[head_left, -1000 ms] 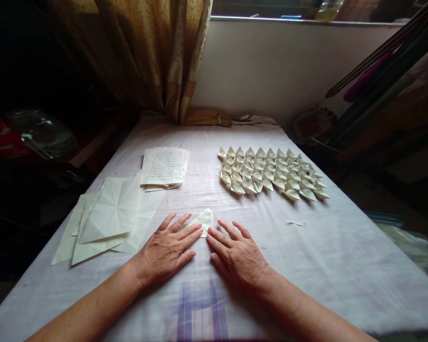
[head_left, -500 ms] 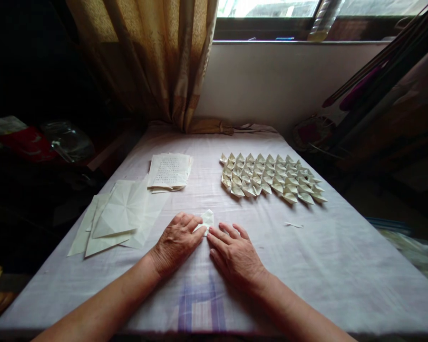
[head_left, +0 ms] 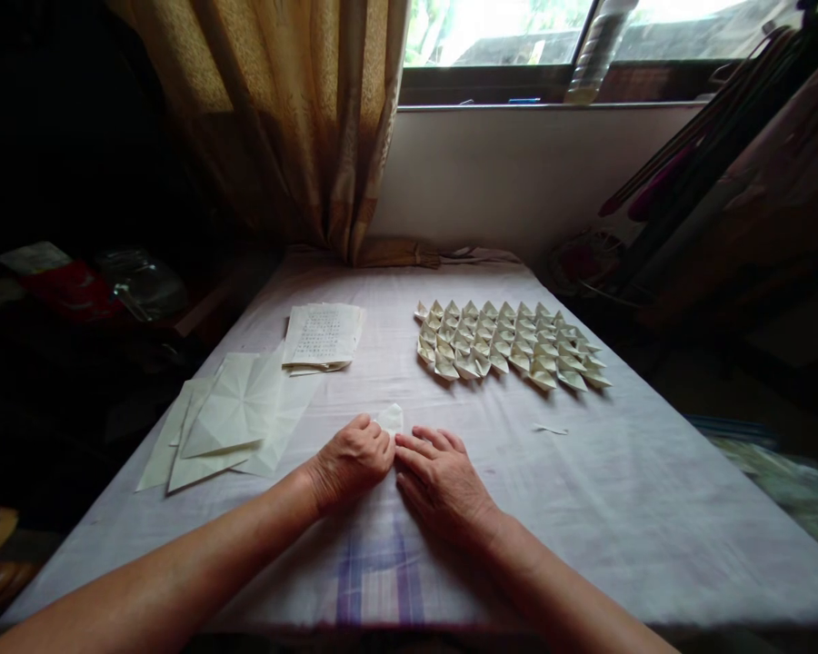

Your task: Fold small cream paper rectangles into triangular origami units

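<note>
A small folded piece of cream paper lies on the cloth-covered table in front of me. My left hand has its fingers curled and pinches the near left edge of that piece. My right hand lies flat beside it, fingers stretched out, fingertips touching the paper's near edge. The two hands meet at the paper.
Several creased cream sheets lie at the left, a stack of printed pages behind them. Rows of several small folded paper pieces lie at the back right. A paper scrap is nearby. A curtain hangs behind.
My left hand went from lying flat with spread fingers to curled, pinching the small paper piece. The right hand stays flat. The camera has tilted up, showing more window.
</note>
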`<act>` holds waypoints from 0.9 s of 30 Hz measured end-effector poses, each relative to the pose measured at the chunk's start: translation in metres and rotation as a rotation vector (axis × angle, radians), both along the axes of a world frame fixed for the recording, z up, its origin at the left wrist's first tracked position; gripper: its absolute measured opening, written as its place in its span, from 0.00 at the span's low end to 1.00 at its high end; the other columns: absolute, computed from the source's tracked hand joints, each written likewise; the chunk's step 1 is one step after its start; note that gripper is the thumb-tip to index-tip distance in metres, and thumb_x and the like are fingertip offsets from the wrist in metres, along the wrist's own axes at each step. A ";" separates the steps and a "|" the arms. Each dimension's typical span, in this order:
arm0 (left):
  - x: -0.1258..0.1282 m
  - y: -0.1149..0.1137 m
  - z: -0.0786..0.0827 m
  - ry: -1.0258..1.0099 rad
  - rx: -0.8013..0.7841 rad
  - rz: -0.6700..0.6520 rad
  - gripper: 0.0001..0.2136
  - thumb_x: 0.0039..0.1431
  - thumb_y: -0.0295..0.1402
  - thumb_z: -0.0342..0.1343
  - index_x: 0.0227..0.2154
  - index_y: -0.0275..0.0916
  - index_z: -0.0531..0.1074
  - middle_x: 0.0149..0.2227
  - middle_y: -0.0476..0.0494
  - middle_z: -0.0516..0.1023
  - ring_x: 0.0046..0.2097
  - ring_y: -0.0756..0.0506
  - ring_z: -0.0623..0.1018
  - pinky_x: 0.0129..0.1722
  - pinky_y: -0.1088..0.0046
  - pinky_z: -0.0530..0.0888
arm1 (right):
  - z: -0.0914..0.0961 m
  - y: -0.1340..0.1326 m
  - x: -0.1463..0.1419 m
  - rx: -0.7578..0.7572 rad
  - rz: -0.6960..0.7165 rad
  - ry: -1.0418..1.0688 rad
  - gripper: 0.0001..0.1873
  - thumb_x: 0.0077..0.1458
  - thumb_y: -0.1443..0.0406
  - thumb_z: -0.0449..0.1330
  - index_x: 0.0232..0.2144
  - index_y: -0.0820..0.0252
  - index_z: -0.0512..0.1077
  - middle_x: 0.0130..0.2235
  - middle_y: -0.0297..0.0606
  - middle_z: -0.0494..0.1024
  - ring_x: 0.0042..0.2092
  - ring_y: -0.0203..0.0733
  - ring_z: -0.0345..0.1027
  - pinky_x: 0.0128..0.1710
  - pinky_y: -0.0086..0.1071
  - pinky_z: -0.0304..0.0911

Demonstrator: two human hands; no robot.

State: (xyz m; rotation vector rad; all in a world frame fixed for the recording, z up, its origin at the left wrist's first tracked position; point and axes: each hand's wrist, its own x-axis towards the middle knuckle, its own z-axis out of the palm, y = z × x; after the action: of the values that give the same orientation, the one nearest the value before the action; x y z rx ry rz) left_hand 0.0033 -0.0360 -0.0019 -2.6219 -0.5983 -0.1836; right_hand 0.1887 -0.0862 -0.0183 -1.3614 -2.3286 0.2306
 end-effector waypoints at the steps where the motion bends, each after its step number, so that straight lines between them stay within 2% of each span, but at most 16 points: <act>1: 0.001 0.000 0.000 0.010 0.000 0.000 0.13 0.61 0.17 0.44 0.27 0.35 0.70 0.24 0.43 0.72 0.27 0.45 0.70 0.29 0.64 0.62 | 0.000 0.001 0.000 0.006 0.003 0.002 0.17 0.57 0.66 0.58 0.49 0.49 0.73 0.53 0.36 0.76 0.56 0.48 0.65 0.55 0.45 0.55; 9: 0.006 -0.001 0.008 0.065 -0.045 0.021 0.08 0.58 0.17 0.50 0.28 0.34 0.70 0.25 0.41 0.74 0.28 0.43 0.73 0.28 0.66 0.63 | -0.004 0.025 0.004 0.026 0.097 0.034 0.11 0.58 0.71 0.57 0.40 0.56 0.76 0.48 0.38 0.79 0.51 0.45 0.69 0.52 0.41 0.59; 17: 0.015 0.002 0.013 0.120 -0.080 0.015 0.08 0.56 0.18 0.51 0.26 0.33 0.70 0.24 0.39 0.76 0.28 0.43 0.76 0.27 0.66 0.65 | 0.000 0.038 0.010 0.037 0.111 -0.026 0.12 0.61 0.69 0.56 0.42 0.53 0.76 0.50 0.35 0.79 0.53 0.45 0.68 0.54 0.42 0.57; 27: 0.034 -0.005 0.011 0.150 -0.073 0.053 0.09 0.54 0.15 0.49 0.25 0.30 0.71 0.22 0.36 0.76 0.24 0.43 0.76 0.23 0.68 0.68 | -0.009 0.052 0.011 0.019 0.173 0.051 0.14 0.57 0.71 0.58 0.44 0.53 0.77 0.48 0.37 0.79 0.50 0.46 0.69 0.53 0.40 0.57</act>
State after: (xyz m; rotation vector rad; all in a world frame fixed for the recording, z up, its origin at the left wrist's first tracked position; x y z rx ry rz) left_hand 0.0377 -0.0409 0.0090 -2.6567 -0.6328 0.0516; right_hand 0.1997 -0.0339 -0.0278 -1.1324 -2.4004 0.2909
